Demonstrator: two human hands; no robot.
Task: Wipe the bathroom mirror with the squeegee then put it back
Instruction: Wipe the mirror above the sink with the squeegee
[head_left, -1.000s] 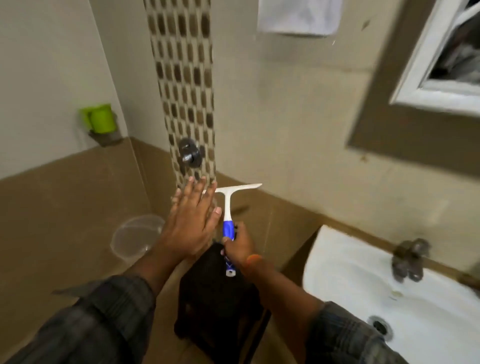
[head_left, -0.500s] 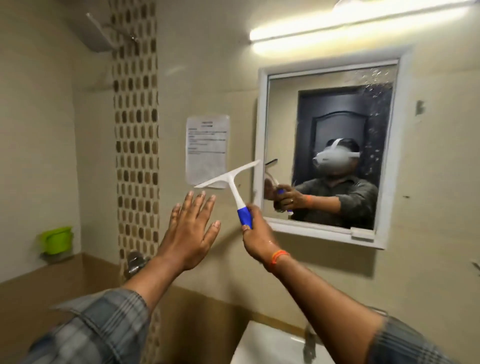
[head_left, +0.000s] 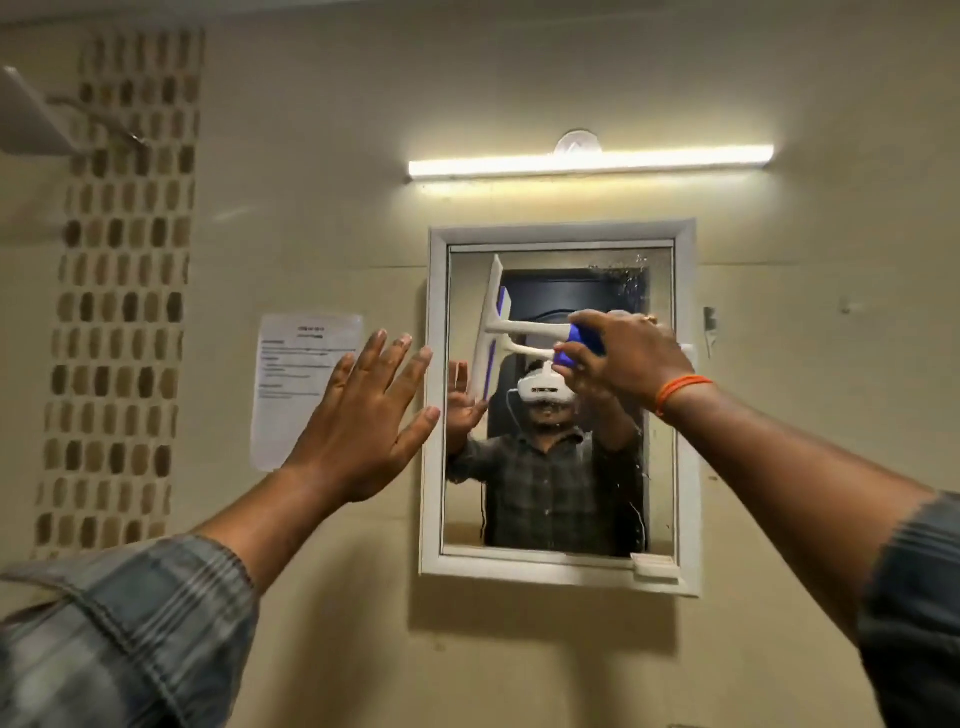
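Note:
A white-framed mirror (head_left: 660, 415) hangs on the beige wall. My right hand (head_left: 623, 353) grips the blue handle of a white squeegee (head_left: 493, 306). Its blade stands upright against the glass near the mirror's upper left side, and its reflection shows just beside it. Water spots speckle the glass at the upper right. My left hand (head_left: 369, 410) is raised with fingers spread, holding nothing, just left of the mirror's frame. Whether it touches the wall I cannot tell.
A lit tube light (head_left: 587, 163) runs above the mirror. A printed paper notice (head_left: 296, 374) is stuck to the wall at the left. Further left a strip of brown mosaic tiles (head_left: 119, 291) runs down the wall, with a shower head (head_left: 31, 114) at the top left.
The view has risen from the sink and stool to the mirror. My right hand carried the squeegee up and right onto the glass and turned its blade upright. My left hand stayed spread.

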